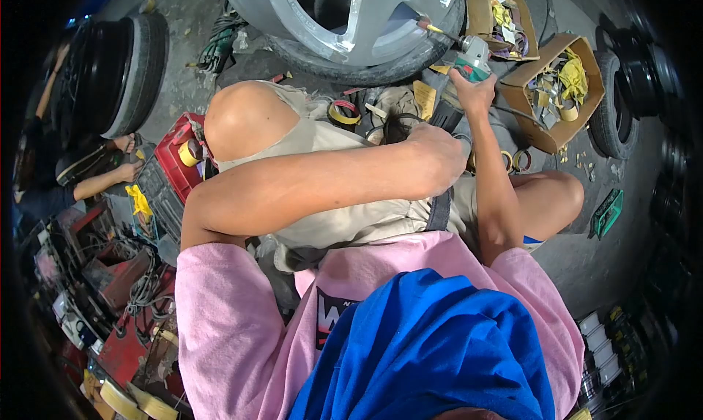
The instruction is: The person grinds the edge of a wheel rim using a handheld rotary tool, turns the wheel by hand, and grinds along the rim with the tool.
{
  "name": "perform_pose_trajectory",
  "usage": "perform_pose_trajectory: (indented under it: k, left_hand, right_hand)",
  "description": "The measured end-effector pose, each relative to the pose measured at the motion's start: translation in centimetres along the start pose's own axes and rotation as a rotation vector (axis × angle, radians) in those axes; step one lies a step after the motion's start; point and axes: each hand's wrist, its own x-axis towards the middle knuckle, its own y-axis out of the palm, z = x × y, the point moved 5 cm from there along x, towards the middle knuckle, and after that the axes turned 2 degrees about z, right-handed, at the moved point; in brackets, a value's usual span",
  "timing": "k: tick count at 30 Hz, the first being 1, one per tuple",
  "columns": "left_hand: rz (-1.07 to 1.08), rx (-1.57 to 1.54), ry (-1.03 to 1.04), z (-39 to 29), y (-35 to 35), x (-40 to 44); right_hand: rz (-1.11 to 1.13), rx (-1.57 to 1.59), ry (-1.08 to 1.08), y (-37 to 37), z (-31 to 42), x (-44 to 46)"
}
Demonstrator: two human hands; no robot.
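My right hand (474, 92) is wrapped round a green and grey power tool (474, 60), whose thin shaft with a reddish tip points at a silver alloy wheel (359, 35). The wheel, with its tyre, lies at the top centre, in front of my knees. Across my lap reaches my left arm, and my left hand (439, 160) is closed near my right forearm. What it grips, if anything, is hidden by the fingers. Between my legs and the wheel are a roll of yellow tape (344, 112) and a crumpled cloth (398, 103).
Two cardboard boxes (526, 120) (476, 13) hold scraps at the upper right. A red crate (172, 160) stands left of my knee. Another person's hand (128, 172) shows at the far left, near upright tyres (150, 72). A green tray (606, 213) lies right.
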Motion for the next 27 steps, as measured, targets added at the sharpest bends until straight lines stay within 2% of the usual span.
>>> perform_pose_trajectory:
  k: [9,13,19,21,27]
  left_hand:
    - [-0.066,-0.013,0.052,-0.2,-0.5,-0.4]
    - [-0.022,-0.015,0.032,-0.1,-0.4,-0.1]
    - [0.03,0.006,-0.01,0.0,0.0,0.2]
    - [0.075,0.023,-0.011,-0.2,0.1,0.2]
    - [0.065,0.073,0.034,-1.0,-0.2,-0.3]
  right_hand:
    - [0.018,0.031,-0.059,0.5,-0.2,-0.9]
    - [-0.027,-0.025,-0.033,0.3,0.5,-0.2]
    - [-0.062,0.051,-0.054,0.6,0.3,-1.7]
    - [0.01,0.146,-0.048,0.9,0.1,-2.6]
    - [0.091,0.073,0.031,1.0,0.3,-6.2]
